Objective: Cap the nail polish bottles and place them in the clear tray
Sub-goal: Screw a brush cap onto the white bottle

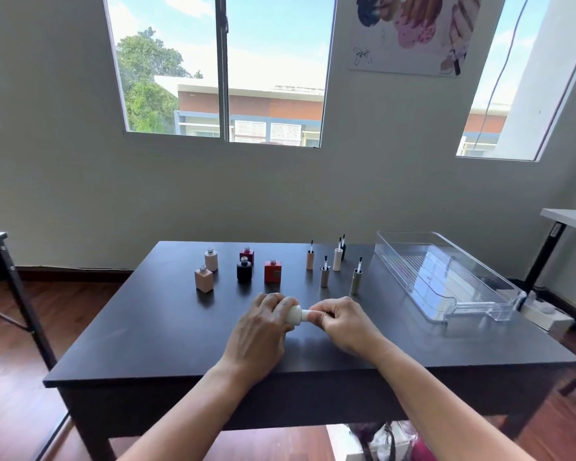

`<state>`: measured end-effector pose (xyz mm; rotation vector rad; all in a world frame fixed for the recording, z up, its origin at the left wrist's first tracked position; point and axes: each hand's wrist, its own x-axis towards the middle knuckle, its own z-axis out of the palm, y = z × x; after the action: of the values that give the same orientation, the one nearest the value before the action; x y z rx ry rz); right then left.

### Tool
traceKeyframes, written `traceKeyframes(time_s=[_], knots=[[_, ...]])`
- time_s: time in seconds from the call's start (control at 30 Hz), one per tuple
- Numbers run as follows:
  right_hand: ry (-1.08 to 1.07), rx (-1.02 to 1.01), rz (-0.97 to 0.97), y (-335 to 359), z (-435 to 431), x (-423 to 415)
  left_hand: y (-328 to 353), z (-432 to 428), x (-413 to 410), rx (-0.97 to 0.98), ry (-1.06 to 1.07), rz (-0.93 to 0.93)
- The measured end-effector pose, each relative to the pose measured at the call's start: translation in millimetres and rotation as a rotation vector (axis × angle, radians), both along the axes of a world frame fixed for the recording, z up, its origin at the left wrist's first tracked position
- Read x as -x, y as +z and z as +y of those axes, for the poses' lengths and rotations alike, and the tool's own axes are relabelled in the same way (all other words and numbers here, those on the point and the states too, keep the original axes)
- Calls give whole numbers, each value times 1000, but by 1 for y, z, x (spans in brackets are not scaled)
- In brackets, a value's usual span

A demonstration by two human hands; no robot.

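White round nail polish bottle [293,314] is held lying sideways just above the dark matte tabletop [167,331], near the front centre. Left hand [263,331] wraps its body, grip closed around it; only the shoulder & neck end shows past the fingers. Right hand [341,322] pinches a white cap [306,316] at the bottle's neck, thumb & fingertips pressed together on it. Cap & bottle touch; can't tell if the cap is fully seated.

Behind the hands, 5 uncapped bottles stand upright w/ bare threaded necks: beige square bottle [204,278] at left front, beige round bottle [211,259] just behind it, black round bottle [244,269] in the middle, dark red square bottle [246,256] behind that, bright red square bottle [273,270] to its right.

Right of those, 5 caps stand upside down w/ brushes pointing up: tan cap [310,260], short grey-beige cap [325,276], tall cream cap [337,259], a dark cap [343,249] mostly hidden just behind the cream one, olive-grey cap [356,280] nearest the tray.

Clear plastic rectangular tray [413,277] lies on the tabletop's right side, angled, handle end toward the front-right edge, well apart from the hands. No bottles show in it.
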<state>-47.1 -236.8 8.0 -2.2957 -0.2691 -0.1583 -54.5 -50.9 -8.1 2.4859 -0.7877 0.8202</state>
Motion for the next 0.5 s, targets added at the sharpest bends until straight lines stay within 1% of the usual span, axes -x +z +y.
traceKeyframes(time_s=[0.1, 0.33, 0.5], knots=[[13, -66, 39, 0, 1, -1, 1, 0, 0, -14, 4, 7], [12, -113, 59, 2, 2, -1, -1, 0, -1, 1, 4, -4], [14, -228, 18, 6, 4, 3, -2, 2, -5, 147, 42, 117]])
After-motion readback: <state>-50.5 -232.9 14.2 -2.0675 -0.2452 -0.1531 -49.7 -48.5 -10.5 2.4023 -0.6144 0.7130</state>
